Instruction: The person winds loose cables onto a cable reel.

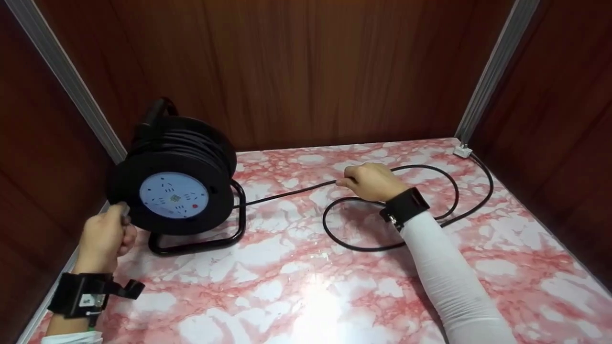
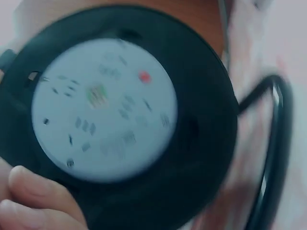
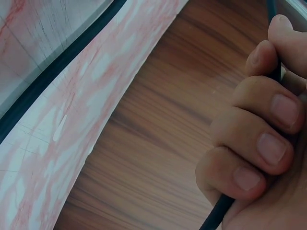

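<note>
A black cable reel [image 1: 222, 191] with a pale blue socket face [image 1: 174, 195] stands on its tubular frame at the left. At the lower left of its disc my left hand [image 1: 103, 236] curls round the winding knob, mostly hidden by the fingers. The left wrist view shows these fingers [image 2: 41, 201] close against the disc. My right hand [image 1: 373, 181] grips the black cable [image 1: 287, 192], which runs nearly straight from the reel to the fist. In the right wrist view all the fingers [image 3: 254, 129] wrap the cable, whose end pokes out below them.
Beyond the right hand the cable lies in loose loops [image 1: 366, 249] on the red-and-white marbled table [image 1: 267, 286]. Its white plug [image 1: 462, 151] is at the back right corner. Brown wood panels [image 1: 334, 71] enclose the back and sides.
</note>
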A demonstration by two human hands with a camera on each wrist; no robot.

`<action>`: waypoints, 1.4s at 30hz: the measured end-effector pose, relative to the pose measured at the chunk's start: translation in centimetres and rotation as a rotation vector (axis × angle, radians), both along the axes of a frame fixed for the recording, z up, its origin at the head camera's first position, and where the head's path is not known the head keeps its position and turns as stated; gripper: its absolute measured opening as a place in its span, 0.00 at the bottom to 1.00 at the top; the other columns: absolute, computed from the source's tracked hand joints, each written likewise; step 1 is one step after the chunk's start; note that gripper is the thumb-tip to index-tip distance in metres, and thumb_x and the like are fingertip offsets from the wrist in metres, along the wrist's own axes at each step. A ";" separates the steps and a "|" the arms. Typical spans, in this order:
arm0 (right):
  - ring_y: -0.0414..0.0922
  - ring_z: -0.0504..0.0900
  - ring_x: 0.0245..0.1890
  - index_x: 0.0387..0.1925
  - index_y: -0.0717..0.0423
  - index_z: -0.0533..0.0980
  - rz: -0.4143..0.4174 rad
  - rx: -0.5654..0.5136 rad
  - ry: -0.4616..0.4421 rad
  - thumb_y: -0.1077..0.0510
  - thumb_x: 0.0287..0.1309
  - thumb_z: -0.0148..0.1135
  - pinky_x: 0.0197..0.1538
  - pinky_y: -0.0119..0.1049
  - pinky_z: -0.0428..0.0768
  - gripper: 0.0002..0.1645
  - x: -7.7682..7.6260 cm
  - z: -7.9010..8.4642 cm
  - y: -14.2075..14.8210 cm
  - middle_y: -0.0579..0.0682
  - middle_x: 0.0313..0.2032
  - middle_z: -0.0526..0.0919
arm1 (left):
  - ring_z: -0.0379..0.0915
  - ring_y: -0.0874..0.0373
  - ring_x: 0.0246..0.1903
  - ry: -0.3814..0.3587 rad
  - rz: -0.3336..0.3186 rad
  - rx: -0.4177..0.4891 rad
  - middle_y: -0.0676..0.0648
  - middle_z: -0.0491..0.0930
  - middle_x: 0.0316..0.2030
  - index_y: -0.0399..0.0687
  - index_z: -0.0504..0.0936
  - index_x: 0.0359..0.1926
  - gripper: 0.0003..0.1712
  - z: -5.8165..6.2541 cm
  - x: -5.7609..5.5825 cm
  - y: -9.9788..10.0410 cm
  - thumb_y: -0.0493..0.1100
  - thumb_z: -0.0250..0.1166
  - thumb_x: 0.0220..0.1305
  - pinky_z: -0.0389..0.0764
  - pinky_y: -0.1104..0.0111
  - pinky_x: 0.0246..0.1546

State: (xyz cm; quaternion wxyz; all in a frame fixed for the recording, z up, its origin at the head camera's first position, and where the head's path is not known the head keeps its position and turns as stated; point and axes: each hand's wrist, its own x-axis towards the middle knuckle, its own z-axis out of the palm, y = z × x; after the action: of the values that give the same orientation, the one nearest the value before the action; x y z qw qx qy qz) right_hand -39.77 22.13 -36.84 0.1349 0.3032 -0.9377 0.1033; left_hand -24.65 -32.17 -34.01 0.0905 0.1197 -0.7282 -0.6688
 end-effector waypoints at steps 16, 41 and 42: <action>0.41 0.72 0.18 0.23 0.43 0.70 0.003 0.052 0.039 0.32 0.66 0.50 0.24 0.40 0.67 0.24 0.2 -0.3 -1.1 0.41 0.16 0.70 | 0.58 0.60 0.04 0.239 0.155 0.245 0.47 0.64 0.07 0.41 0.66 0.20 0.26 4.4 -0.7 3.8 0.53 0.57 0.70 0.55 0.70 0.03; 0.43 0.71 0.15 0.21 0.45 0.69 0.044 0.048 0.180 0.37 0.65 0.56 0.19 0.44 0.67 0.23 0.1 -0.7 -1.3 0.40 0.14 0.69 | 0.70 0.50 0.10 0.303 0.184 -0.363 0.41 0.73 0.09 0.38 0.72 0.27 0.34 5.6 -2.0 10.3 0.66 0.46 0.71 0.67 0.64 0.15; 0.43 0.71 0.15 0.22 0.45 0.69 0.043 0.047 0.177 0.37 0.65 0.56 0.19 0.43 0.66 0.23 0.1 -0.8 -1.3 0.40 0.14 0.69 | 0.70 0.49 0.10 0.310 0.179 -0.371 0.41 0.73 0.10 0.39 0.72 0.27 0.34 5.5 -2.0 10.5 0.66 0.45 0.71 0.67 0.64 0.15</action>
State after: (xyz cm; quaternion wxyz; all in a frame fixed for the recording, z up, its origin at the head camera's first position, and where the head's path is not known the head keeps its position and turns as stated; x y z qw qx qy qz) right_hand -39.64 20.78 -37.62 0.2079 0.3343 -0.9175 0.0572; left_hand -26.68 -21.67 -28.48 0.2803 0.0608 -0.8024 -0.5233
